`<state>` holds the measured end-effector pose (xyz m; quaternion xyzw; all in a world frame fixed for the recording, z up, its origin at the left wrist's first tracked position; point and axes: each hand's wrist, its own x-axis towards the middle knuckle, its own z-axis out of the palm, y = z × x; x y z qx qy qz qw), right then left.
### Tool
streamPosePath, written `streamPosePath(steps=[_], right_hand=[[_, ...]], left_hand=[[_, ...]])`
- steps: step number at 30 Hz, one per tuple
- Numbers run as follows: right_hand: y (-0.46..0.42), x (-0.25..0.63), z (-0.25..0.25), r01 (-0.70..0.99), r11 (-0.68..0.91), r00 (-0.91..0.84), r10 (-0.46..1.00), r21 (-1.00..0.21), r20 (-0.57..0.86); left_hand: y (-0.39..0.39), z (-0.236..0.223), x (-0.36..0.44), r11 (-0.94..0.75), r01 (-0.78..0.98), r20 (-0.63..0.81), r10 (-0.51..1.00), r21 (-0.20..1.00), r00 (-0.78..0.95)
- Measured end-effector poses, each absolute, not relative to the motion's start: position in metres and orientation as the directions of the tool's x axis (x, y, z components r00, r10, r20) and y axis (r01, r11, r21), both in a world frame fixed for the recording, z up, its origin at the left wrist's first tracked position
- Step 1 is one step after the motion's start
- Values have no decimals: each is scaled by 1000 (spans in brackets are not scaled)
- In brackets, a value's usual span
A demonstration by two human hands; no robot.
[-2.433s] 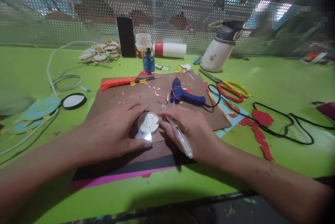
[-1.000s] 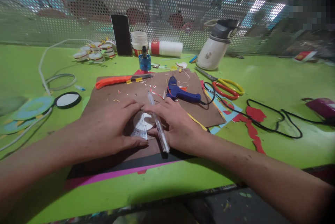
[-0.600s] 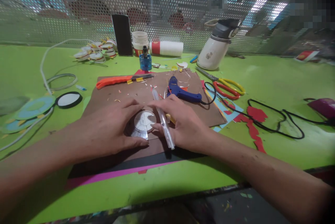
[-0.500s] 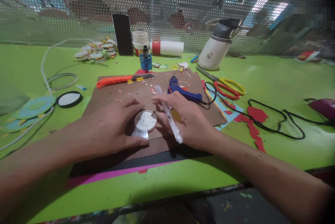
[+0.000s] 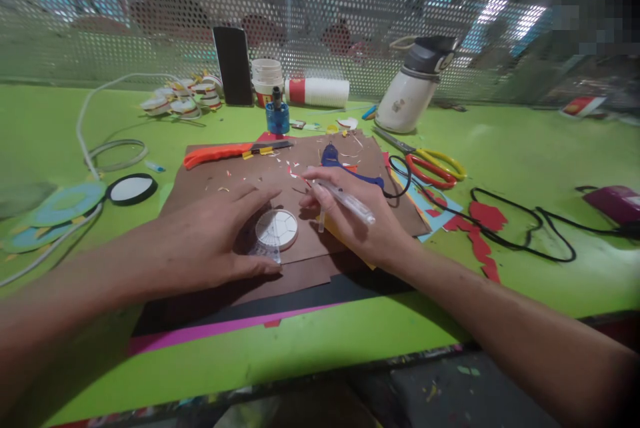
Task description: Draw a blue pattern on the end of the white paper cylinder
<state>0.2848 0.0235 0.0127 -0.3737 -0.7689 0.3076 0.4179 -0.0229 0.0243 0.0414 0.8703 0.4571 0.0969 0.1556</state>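
Observation:
My left hand [image 5: 220, 231] rests on the brown sheet [image 5: 200, 181], its thumb and fingers around a clear plastic ruler [image 5: 265, 253]. That ruler partly overlies a small round white disc [image 5: 285, 227] with dark lines drawn on it. A clear-barrelled pen [image 5: 353, 203] lies in the grip of my right hand [image 5: 353, 221], just right of the disc and apart from it. Below those fingers a short pale piece [image 5: 321, 220] points down; I cannot make out what it is. Behind my right hand, a blue glue gun [image 5: 330, 155] is partly hidden.
An orange-handled cutter [image 5: 217, 155] lies across the brown sheet's far edge. Scissors [image 5: 433, 171], red paper scraps [image 5: 487, 215] and a black cord are on the right. A phone [image 5: 233, 67], paper cups [image 5: 320, 92] and a bottle [image 5: 407, 101] stand behind; a black-rimmed disc [image 5: 132, 189] lies left.
In my right hand the pen has turned from steeply slanted across the fingers to lying back over the hand. My left hand, ruler and disc stay almost in place.

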Motion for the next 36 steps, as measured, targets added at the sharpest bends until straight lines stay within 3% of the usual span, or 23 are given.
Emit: streamPosePath(steps=[6, 11, 20, 28, 32, 36], right_hand=[[23, 287, 15, 411, 622, -467, 772, -667, 432], [18, 282, 19, 494, 680, -587, 720, -542, 369], [15, 276, 17, 548, 650, -591, 746, -526, 307], [18, 287, 17, 470, 659, -469, 750, -587, 466], [15, 286, 21, 394, 605, -330, 795, -692, 508], [9, 277, 25, 257, 502, -218, 862, -826, 457]], left_hand=[[25, 39, -27, -551, 749, 16, 809, 369, 588], [25, 41, -20, -526, 765, -41, 814, 371, 580], [20, 43, -13, -493, 783, -54, 833, 378, 551], [24, 34, -27, -556, 745, 45, 811, 368, 583], [22, 31, -29, -543, 760, 45, 823, 359, 567], [21, 31, -31, -555, 743, 43, 810, 374, 584]])
